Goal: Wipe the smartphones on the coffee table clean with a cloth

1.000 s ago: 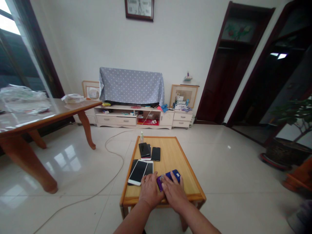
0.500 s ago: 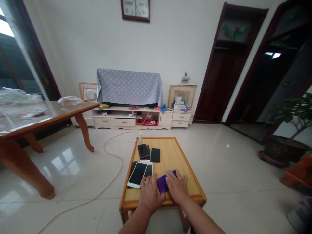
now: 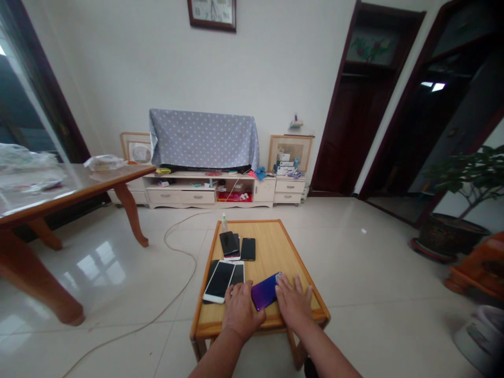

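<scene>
A smartphone with a shiny blue-purple back [image 3: 265, 291] lies face down and slanted on the small wooden table [image 3: 281, 241]. My left hand [image 3: 241, 307] rests on the tabletop at the phone's left end, its thumb apart from the fingers near the lower corner. On the other side, my right hand [image 3: 294, 304] lies flat with spread fingers, the fingertips at the phone's right edge. Neither hand grips it. Beside my left fingers, a white-framed phone [image 3: 220, 282] overlaps other devices. Farther back are a black phone [image 3: 248, 249] and a small stack of phones [image 3: 229, 243].
A small clear bottle [image 3: 224, 222] stands at the table's far left corner. A cable [image 3: 185, 281] runs over the floor to the left, near a larger table [image 3: 126, 178]. A potted plant [image 3: 449, 236] and a white bucket [image 3: 480, 336] are at the right.
My right hand has slid right, off the phone's back to its edge, so more of the blue-purple back shows. My left hand stays about where it was. The view has shifted slightly.
</scene>
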### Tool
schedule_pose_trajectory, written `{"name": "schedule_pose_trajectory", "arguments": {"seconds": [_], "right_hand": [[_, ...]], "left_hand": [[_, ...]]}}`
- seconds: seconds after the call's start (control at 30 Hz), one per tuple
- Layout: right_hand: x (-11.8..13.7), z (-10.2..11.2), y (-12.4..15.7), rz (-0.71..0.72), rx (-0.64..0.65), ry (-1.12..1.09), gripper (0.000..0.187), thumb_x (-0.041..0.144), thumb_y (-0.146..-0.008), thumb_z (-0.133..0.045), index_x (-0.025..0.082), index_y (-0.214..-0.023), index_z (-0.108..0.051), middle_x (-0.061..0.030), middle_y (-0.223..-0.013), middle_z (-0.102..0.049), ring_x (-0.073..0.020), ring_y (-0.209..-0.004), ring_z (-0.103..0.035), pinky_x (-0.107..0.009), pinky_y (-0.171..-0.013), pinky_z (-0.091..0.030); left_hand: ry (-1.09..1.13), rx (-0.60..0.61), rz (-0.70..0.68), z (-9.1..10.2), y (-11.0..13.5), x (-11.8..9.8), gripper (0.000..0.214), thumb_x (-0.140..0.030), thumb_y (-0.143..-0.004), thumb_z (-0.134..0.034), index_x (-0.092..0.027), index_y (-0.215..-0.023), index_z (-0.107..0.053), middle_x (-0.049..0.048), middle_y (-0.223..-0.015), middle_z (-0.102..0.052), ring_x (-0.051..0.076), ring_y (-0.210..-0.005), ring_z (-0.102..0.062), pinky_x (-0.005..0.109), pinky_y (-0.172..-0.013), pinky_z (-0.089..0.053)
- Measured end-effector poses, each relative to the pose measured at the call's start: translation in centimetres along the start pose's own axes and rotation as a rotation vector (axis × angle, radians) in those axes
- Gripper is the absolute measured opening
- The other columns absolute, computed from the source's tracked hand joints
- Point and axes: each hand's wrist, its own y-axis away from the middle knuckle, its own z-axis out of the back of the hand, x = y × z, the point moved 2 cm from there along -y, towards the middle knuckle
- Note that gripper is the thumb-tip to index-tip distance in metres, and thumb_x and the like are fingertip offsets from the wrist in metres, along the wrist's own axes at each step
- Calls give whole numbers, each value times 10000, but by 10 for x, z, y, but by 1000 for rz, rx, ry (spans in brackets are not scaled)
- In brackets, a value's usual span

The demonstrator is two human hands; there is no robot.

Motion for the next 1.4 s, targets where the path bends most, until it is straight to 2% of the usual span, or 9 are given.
{"name": "schedule_pose_trajectory", "arguments": {"seconds": [0.07, 0.2, 0.27, 0.37, 0.43, 0.63, 0.9, 1.17, 1.4], "right_hand": [[2, -2, 5, 34, 19, -3, 578, 503, -1026, -121, 336, -1504, -400, 31, -1601, -302, -329, -1519, -66, -694, -1148, -8], [17, -9, 24, 317, 79, -56, 543, 493, -1034, -106, 411, -1504, -365, 68, -1578, -350, -266, -1525, -74, -638, -1177, 30], [15, -6, 25, 286, 70, -63, 548, 497, -1034, -96, 416, -1496, -379, 74, -1571, -362, -270, -1524, -83, -650, -1172, 31], [2, 3, 15, 52, 21, -23, 569, 510, -1027, -104, 377, -1498, -395, 49, -1582, -341, -313, -1519, -90, -692, -1152, 6], [0, 7, 13, -22, 10, -13, 582, 515, -1023, -106, 353, -1505, -391, 36, -1589, -327, -326, -1519, -78, -701, -1148, -7], [23, -3, 42, 276, 74, -109, 581, 556, -1016, -98, 412, -1481, -416, 54, -1559, -380, -293, -1516, -132, -659, -1174, 13], [-22, -12, 14, -87, -30, -14, 648, 599, -990, -127, 320, -1531, -350, 25, -1608, -274, -349, -1517, -60, -713, -1144, -70], [6, -25, 42, 44, 40, -47, 629, 571, -1000, -107, 334, -1531, -348, 38, -1616, -238, -312, -1524, -23, -677, -1165, -7], [-13, -4, 23, -173, -4, -29, 636, 556, -1004, -128, 285, -1541, -335, -12, -1620, -248, -330, -1521, -14, -705, -1144, -58]], "left_hand": [[-5, 5, 5, 0, 0, 0, 683, -406, -689, -625, -179, -1323, -518, 125, -1252, -623, 301, -1244, -490, 447, -1158, -173], [-7, 19, 6, 1, 0, -1, 584, -357, -734, -579, -191, -1292, -538, 114, -1239, -632, 284, -1231, -501, 438, -1149, -188], [-10, 15, 8, 2, 0, -3, 586, -375, -736, -586, -187, -1289, -539, 117, -1237, -631, 285, -1229, -502, 440, -1149, -189], [-21, 13, 8, 4, 0, -5, 652, -417, -703, -629, -180, -1303, -529, 120, -1243, -627, 293, -1242, -492, 443, -1158, -180], [-32, 28, 7, 5, 0, -6, 668, -412, -691, -638, -184, -1309, -524, 117, -1255, -625, 292, -1259, -483, 441, -1164, -172], [-31, 57, 6, 6, 0, -4, 532, -370, -788, -550, -196, -1290, -535, 118, -1258, -628, 275, -1250, -499, 437, -1154, -180], [-23, 38, 1, 7, 0, -6, 580, -397, -693, -628, -217, -1240, -565, 109, -1197, -637, 298, -1201, -517, 456, -1136, -206], [-46, 50, 6, 10, -1, -11, 575, -502, -741, -615, -217, -1238, -565, 114, -1211, -637, 298, -1208, -518, 439, -1116, -241], [-54, 53, 10, 9, -2, -12, 563, -390, -697, -641, -215, -1227, -563, 102, -1206, -629, 281, -1214, -511, 410, -1100, -252]]}}
